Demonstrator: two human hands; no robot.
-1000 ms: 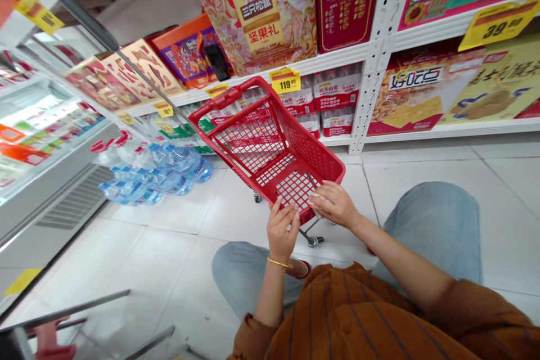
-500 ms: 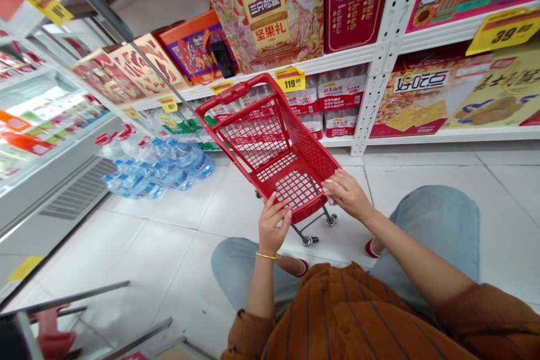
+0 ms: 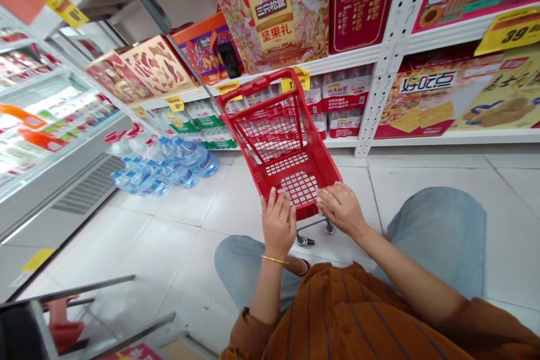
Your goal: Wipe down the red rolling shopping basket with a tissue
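Both hands, left hand & right hand, had fingers curled on near rim of small red cart; cart on castors, judged liable to roll away beyond fingers if grip slackened.

I see both arms stretched forward. Left hand flat, fingers up; right hand curled, palm down, alongside.

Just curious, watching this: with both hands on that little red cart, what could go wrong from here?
The red cart stands on small wheels on smooth floor tiles, so it might roll away from the left hand and right hand. Pushed left, it could bump the water bottle packs lying on the floor.
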